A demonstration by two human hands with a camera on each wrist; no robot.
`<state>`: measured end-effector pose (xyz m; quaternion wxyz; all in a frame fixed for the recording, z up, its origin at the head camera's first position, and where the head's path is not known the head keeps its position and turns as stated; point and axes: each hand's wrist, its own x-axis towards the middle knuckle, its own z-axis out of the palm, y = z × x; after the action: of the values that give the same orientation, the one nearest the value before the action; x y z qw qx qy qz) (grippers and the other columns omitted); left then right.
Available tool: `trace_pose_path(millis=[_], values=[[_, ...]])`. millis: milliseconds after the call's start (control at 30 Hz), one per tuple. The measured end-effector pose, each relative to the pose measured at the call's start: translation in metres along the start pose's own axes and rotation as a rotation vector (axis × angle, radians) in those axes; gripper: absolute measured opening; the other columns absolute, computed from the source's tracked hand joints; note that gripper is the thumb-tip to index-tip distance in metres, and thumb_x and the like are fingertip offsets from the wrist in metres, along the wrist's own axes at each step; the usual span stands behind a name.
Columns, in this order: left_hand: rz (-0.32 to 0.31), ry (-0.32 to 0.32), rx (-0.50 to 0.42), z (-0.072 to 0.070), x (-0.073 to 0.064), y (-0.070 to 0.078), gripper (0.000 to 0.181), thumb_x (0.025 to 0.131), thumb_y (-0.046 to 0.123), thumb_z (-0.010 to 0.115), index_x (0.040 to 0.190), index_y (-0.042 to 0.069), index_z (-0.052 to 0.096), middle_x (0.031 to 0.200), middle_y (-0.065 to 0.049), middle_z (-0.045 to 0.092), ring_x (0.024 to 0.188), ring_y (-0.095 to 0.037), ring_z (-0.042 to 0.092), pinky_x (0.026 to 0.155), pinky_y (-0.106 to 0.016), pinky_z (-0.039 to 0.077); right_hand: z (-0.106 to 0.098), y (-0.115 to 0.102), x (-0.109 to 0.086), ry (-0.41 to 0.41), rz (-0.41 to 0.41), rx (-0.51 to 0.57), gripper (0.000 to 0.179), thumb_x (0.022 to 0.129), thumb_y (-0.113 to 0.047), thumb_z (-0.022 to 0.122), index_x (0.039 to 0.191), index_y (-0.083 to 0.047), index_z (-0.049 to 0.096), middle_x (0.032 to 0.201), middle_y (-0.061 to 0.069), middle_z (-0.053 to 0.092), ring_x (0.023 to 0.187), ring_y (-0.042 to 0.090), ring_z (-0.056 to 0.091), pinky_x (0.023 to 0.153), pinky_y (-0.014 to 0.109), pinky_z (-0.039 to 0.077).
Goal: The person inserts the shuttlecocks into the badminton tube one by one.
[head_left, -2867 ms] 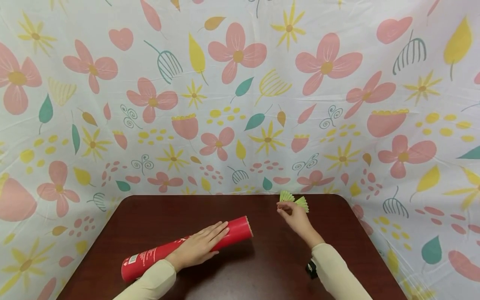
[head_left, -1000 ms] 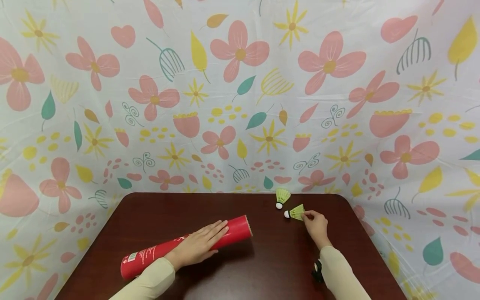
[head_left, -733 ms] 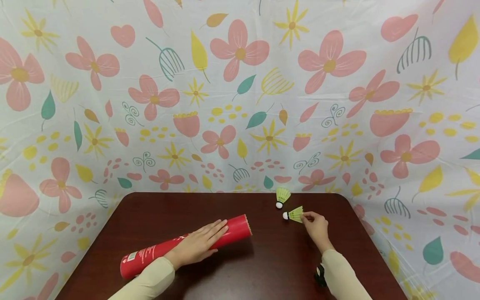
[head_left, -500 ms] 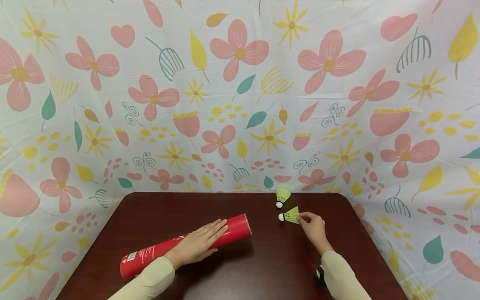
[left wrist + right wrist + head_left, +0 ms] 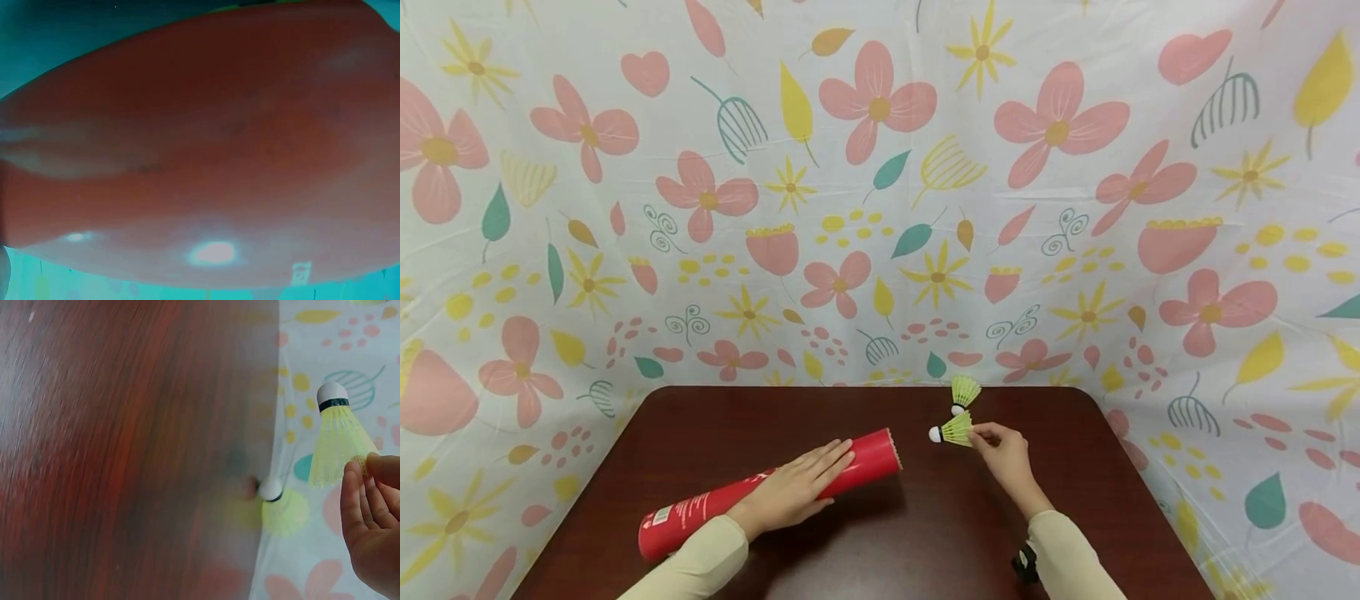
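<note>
In the head view my left hand (image 5: 793, 490) rests on a red shuttlecock tube (image 5: 876, 457), its fingers laid straight along the upper side and the thumb on the near side. The tube lies slantwise, its right end toward the back; its red wall (image 5: 206, 187) fills the left wrist view. My right hand (image 5: 1006, 458) pinches a yellow shuttlecock (image 5: 957, 429) by the skirt's rim, white cork pointing left. The right wrist view shows this shuttlecock (image 5: 337, 437) held between thumb and fingertips. Just behind it, a second yellow shuttlecock (image 5: 966, 392) lies near the table's back edge.
The dark brown table (image 5: 730, 421) has rounded back corners. A white cloth (image 5: 880, 333) with flowers and leaves hangs right behind it. There is a black wrist device (image 5: 1024, 565) at my right sleeve.
My right hand has taken hold of one shuttlecock by the skirt and carried it left, closer to the tube's right end. The left hand and tube have hardly moved.
</note>
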<state>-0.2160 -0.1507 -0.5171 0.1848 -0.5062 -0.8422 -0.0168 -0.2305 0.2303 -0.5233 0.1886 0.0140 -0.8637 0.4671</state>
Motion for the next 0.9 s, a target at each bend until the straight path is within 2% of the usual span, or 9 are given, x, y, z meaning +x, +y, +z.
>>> trace_pose_path(millis=[233, 700, 900], values=[[0.0, 0.0, -0.009, 0.002, 0.0, 0.0, 0.095, 0.079, 0.029, 0.079, 0.153, 0.007, 0.023, 0.158, -0.011, 0.023, 0.141, -0.028, 0.03, 0.109, -0.039, 0.036, 0.008, -0.015, -0.005, -0.021, -0.054, 0.07, 0.008, 0.084, -0.007, 0.074, 0.092, -0.005, 0.075, 0.079, 0.006, 0.071, 0.068, 0.019, 0.067, 0.057, 0.022, 0.052], [0.003, 0.007, 0.004, 0.005, -0.001, -0.002, 0.095, 0.079, 0.03, 0.079, 0.153, 0.007, 0.023, 0.157, -0.011, 0.024, 0.142, -0.027, 0.029, 0.109, -0.038, 0.036, 0.019, -0.034, -0.016, -0.108, -0.086, 0.161, 0.009, 0.084, -0.007, 0.073, 0.093, -0.005, 0.074, 0.081, 0.007, 0.071, 0.072, 0.024, 0.068, 0.058, 0.022, 0.053], [-0.01, -0.003, -0.003, 0.003, 0.001, -0.003, 0.095, 0.08, 0.029, 0.078, 0.153, 0.009, 0.022, 0.158, -0.01, 0.022, 0.142, -0.027, 0.028, 0.11, -0.038, 0.034, 0.015, -0.065, -0.024, -0.139, -0.11, 0.213, 0.009, 0.083, 0.002, 0.07, 0.092, 0.005, 0.072, 0.082, 0.018, 0.07, 0.067, 0.017, 0.067, 0.057, 0.022, 0.052]])
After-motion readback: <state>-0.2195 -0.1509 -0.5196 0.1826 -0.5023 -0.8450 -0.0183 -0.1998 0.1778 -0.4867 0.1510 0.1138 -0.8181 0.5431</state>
